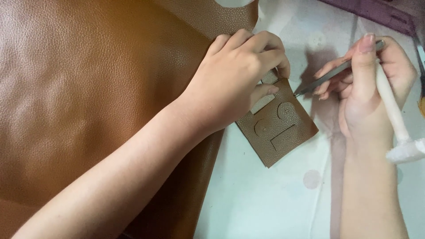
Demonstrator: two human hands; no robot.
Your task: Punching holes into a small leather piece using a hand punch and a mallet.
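Observation:
My left hand (237, 75) presses down on a small brown leather piece (283, 132) with cut shapes marked in it, fingers curled over its upper edge and thumb on a pale strip. My right hand (367, 84) holds a thin grey metal craft knife (330, 76), its tip touching the piece's right upper edge. The same hand also carries a white stick-like tool (394, 115) with a fuzzy white end, which points down to the right.
A large tan leather sheet (88, 88) covers the left half of the view, under my left forearm. A pale patterned surface (265, 199) lies beneath the work. A purple strip (367, 11) runs along the top right.

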